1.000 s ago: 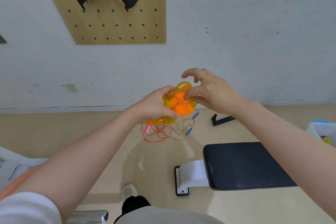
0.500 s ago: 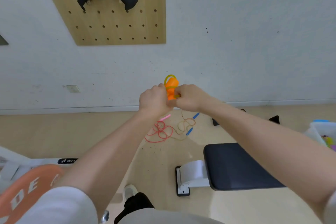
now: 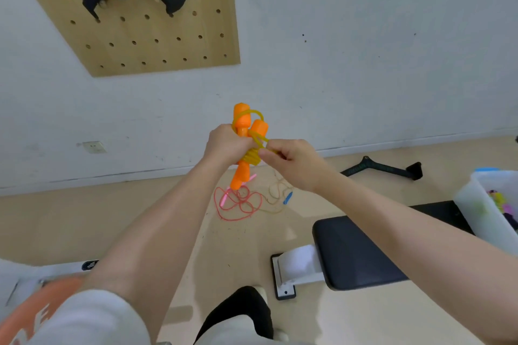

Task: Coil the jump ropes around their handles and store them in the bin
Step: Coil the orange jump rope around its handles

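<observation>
The person is near the end of coiling the orange jump rope (image 3: 248,136): the left hand (image 3: 227,144) grips the two orange handles together in mid-air, fingers curled round them where the yellowish cord is already wound in several turns, while the right hand (image 3: 291,161), just beside it, pinches the last loop of cord between thumb and fingers. The next move seems to call for tucking or cinching that free loop so the winding holds, then carrying the bundle right to the translucent bin (image 3: 485,204), which stands at the far right end of the black padded bench (image 3: 361,249) and already holds some coloured items. Two ropes are not yet coiled: a red rope with pink handles (image 3: 238,203) and a tan rope with blue handles (image 3: 281,193) lie tangled, touching each other, on the floor (image 3: 84,218) near the wall's base. The air between hands and bin looks open; the bench edge lies below that path.
</observation>
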### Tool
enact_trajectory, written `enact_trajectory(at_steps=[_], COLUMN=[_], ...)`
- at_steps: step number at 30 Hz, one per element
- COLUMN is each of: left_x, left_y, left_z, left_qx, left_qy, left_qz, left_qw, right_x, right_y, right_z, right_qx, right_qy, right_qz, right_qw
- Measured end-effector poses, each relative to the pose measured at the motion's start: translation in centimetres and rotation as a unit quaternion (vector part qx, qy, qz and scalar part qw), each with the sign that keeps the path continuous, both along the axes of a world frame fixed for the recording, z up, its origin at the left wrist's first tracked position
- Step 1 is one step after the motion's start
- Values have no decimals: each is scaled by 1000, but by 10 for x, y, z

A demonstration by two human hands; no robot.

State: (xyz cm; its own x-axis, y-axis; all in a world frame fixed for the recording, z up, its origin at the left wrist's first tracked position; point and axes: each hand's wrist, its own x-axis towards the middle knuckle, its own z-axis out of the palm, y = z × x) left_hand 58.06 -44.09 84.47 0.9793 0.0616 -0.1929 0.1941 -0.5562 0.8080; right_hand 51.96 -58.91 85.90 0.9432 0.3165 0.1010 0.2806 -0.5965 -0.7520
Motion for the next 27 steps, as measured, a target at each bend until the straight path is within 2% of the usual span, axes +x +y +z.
enact_trajectory(at_steps=[3, 7, 9, 11, 13, 16, 19, 21, 24, 25, 27], left_x=[13, 32, 41, 51, 61, 72, 74, 77, 83, 84, 85], left_y=[5, 10, 7, 5, 4, -11, -51, -77, -102, -109, -126], left_z=[3, 2, 4, 3, 2, -1, -12, -19, -27, -31, -41], left_qx=[-174, -301, -353, -386, -389, -300, -167, -139, -157, -172, -219], left_qy=[93, 141, 158, 155, 152, 177, 166, 142, 190, 211, 233], left_qz=[-36, -83, -115, -143, -160, -200, -206, -214, -269, -280, -277], left_qw=[980, 939, 915, 898, 895, 916, 950, 956, 931, 921, 906], right_x=[16, 37, 51, 66, 77, 88, 96, 98, 96, 96, 90], right_y=[-17, -32, -29, -29, -33, -39, -46, -56, -84, -99, -127], right_z=[-4, -12, -14, -15, -20, -39, -58, -60, -60, -64, -67], right_qx=[71, 227, 271, 271, 228, 140, -130, -213, -203, -136, 94], right_qy=[66, 204, 223, 225, 230, 238, 167, 140, 169, 204, 305], right_qz=[-51, -35, -49, -70, -96, -191, -203, -184, -172, -169, -140], right_qw=[994, 952, 935, 933, 941, 942, 956, 949, 949, 955, 937])
